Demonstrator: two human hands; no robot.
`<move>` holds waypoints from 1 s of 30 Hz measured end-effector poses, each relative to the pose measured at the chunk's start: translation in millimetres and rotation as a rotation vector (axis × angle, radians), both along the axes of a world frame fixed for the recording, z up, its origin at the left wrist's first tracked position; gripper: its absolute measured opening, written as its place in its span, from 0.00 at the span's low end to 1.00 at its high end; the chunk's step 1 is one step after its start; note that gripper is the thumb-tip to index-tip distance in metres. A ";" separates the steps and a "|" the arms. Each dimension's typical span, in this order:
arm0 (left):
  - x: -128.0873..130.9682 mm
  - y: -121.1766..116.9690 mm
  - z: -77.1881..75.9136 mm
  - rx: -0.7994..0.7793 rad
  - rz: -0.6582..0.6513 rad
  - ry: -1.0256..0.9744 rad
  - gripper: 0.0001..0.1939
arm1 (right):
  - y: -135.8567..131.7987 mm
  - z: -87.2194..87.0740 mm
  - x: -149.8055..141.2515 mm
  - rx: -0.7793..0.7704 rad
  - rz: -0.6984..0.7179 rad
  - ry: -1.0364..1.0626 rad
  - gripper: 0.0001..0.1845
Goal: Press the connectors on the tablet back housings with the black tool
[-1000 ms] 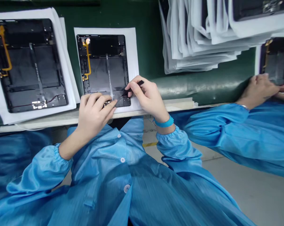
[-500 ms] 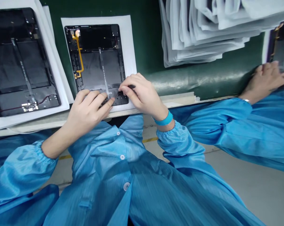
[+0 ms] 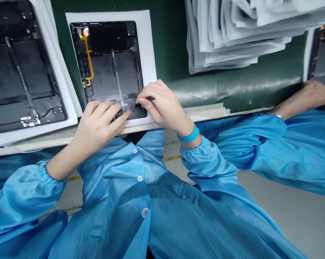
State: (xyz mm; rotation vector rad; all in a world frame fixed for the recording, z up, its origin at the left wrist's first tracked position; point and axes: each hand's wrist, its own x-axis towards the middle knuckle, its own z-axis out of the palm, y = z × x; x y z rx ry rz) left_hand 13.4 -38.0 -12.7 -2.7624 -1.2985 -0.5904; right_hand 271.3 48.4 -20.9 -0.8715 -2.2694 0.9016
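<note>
An open tablet back housing [image 3: 108, 72] lies on a white sheet [image 3: 149, 46], with a yellow flex cable [image 3: 88, 57] at its upper left and a thin grey ribbon cable [image 3: 118, 79] down its middle. My left hand [image 3: 100, 126] is at the housing's lower edge, its fingers pinching a small dark circuit board [image 3: 118, 114], which they mostly hide. My right hand [image 3: 162, 106] grips slim black tweezers [image 3: 150, 98] beside it, their tips at the lower right of the housing and partly hidden by my fingers.
Another open housing [image 3: 22, 72] lies on white sheets to the left. A stack of white sheets [image 3: 232, 39] hangs at the back right. A co-worker's hand [image 3: 316, 94] in a blue sleeve works by a further housing [image 3: 323, 54] at the right edge.
The view has shifted, so the housings sit higher and further left in the picture. My hands stay at the same spot on the housing. The co-worker's hand has moved right.
</note>
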 end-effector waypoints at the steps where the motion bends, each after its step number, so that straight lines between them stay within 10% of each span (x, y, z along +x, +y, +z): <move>1: -0.1 0.0 -0.3 0.000 0.007 0.002 0.12 | 0.0 0.3 -0.4 0.018 0.001 -0.010 0.34; 13: -4.0 3.0 2.2 -0.028 -0.001 0.028 0.13 | -7.3 11.8 5.0 -0.017 -0.093 0.010 0.30; 30: -9.7 15.4 42.1 -0.511 -0.063 -0.002 0.24 | -43.6 2.2 -16.6 -0.201 -0.212 0.149 0.27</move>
